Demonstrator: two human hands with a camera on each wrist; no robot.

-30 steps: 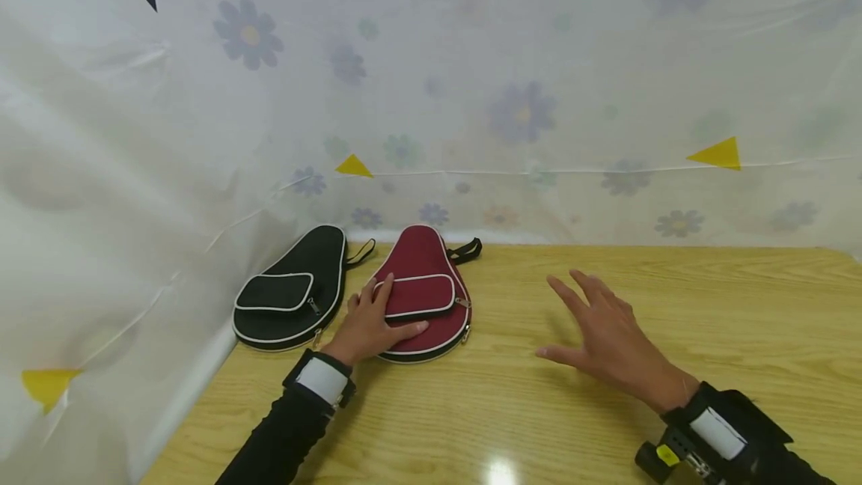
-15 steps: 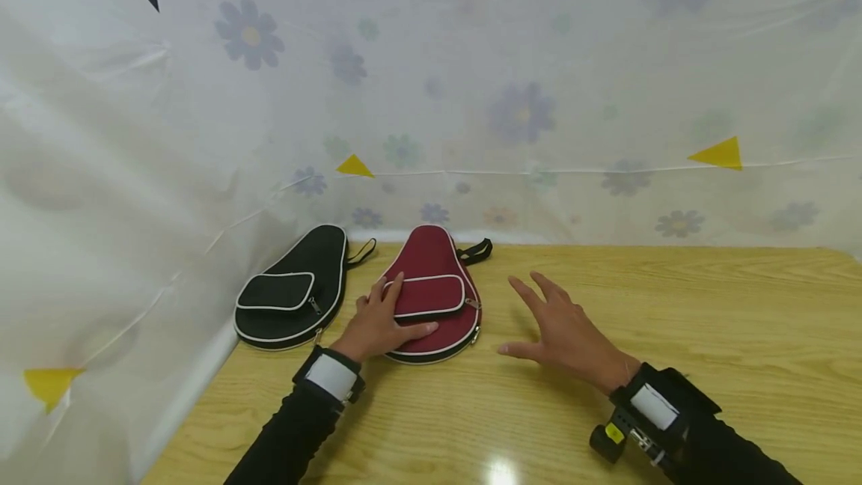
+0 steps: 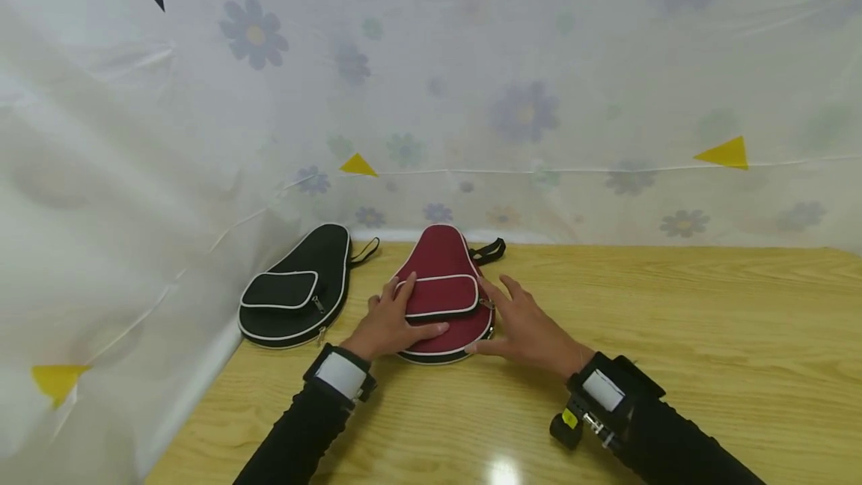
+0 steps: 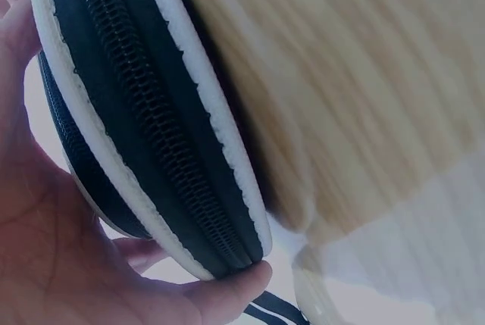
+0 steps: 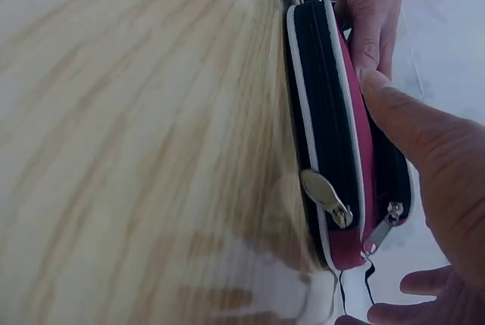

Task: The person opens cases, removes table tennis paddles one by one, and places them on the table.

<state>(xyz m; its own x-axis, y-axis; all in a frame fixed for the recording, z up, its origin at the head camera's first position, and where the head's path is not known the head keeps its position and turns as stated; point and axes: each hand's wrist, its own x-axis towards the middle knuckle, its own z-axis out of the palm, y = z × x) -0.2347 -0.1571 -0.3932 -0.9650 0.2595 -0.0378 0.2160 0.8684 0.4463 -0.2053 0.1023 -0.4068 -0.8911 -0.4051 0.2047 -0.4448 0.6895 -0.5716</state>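
Observation:
A red racket case (image 3: 441, 253) with white piping and a zipped front pocket lies on the wooden table, narrow end away from me. My left hand (image 3: 387, 326) rests on its left side, fingers spread and thumb over the lower front. In the left wrist view, a fingertip touches the zipped side edge of the case (image 4: 163, 120). My right hand (image 3: 528, 328) reaches the case's right edge with fingers apart, thumb near the lower right corner. The right wrist view shows that thumb (image 5: 402, 113) over the front face, other fingers beyond the zipper pulls.
A black racket case (image 3: 296, 283) of the same shape lies to the left of the red one, close to the white floral curtain (image 3: 471, 96). The wooden table (image 3: 673, 320) extends to the right. Black wrist straps (image 3: 340, 373) with cameras sit on both wrists.
My right hand has moved left, from over the table to the red case's right edge. The red case has slid slightly right, with my left hand on it. The black case stays put.

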